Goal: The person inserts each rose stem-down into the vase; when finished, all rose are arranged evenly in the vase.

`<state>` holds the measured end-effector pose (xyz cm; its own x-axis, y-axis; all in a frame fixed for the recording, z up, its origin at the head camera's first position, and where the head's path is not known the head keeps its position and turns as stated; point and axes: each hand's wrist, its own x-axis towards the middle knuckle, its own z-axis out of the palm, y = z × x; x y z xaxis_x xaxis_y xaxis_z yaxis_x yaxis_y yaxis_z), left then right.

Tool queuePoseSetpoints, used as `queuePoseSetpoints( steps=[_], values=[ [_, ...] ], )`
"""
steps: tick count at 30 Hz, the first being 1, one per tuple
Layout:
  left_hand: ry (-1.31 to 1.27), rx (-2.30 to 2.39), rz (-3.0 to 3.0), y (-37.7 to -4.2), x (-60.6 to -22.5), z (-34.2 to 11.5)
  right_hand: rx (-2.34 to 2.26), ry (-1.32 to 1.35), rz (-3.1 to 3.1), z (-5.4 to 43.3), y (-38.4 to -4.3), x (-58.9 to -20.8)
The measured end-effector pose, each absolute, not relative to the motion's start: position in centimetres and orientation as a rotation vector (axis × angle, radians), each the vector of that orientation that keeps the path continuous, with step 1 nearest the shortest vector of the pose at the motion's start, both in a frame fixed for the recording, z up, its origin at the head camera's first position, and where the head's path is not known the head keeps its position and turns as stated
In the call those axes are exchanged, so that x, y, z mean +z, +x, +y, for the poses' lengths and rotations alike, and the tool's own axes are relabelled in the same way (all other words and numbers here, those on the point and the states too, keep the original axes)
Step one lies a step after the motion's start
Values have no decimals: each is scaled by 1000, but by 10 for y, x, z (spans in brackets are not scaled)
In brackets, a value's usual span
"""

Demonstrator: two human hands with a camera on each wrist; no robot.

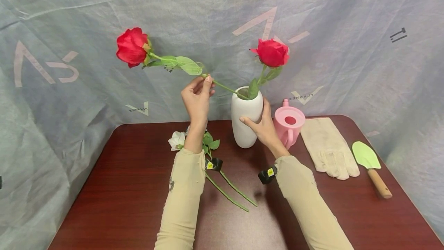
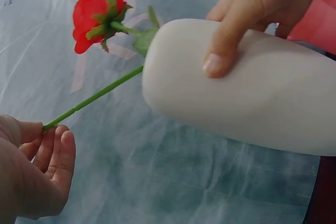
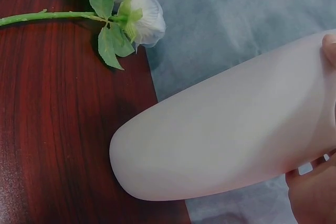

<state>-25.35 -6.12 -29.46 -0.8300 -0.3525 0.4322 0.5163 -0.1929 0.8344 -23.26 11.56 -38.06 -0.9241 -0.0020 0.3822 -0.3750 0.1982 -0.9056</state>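
Note:
Between thumb and fingers, my left hand [image 1: 197, 97] pinches the green stem of a red rose [image 1: 132, 47]. The bloom leans out to the left, and the stem's lower end reaches into the mouth of a white vase [image 1: 247, 120]. A second red rose [image 1: 272, 53] stands in that vase, tilted right, its lower stem hidden inside. My right hand [image 1: 262, 126] grips the vase from its right side, thumb across the front. In the left wrist view the pinched stem [image 2: 94, 98] runs to the vase rim.
Two pale roses lie on the table [image 1: 138, 180] behind my left forearm, a white one [image 1: 177, 141] and a bluish one [image 3: 147, 17]. To the right are a pink watering can [image 1: 289, 124], cream gloves [image 1: 327, 146] and a green trowel [image 1: 367, 157] with a wooden handle.

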Motion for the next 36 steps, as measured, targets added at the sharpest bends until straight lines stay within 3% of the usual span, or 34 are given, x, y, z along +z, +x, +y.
queuePoseSetpoints(
  steps=[18, 25, 36],
  values=[
    [-214, -1602, -2166, -268, -309, -32, 1752, 337, -2229, 115, -229, -380],
    [-349, -1188, -2755, -263, -312, -33, 1765, 347, -2217, 114, -229, -381],
    [-190, -1613, -2759, -225, -373, -74, 1760, 352, -2202, 116, -230, -382]
  ],
)
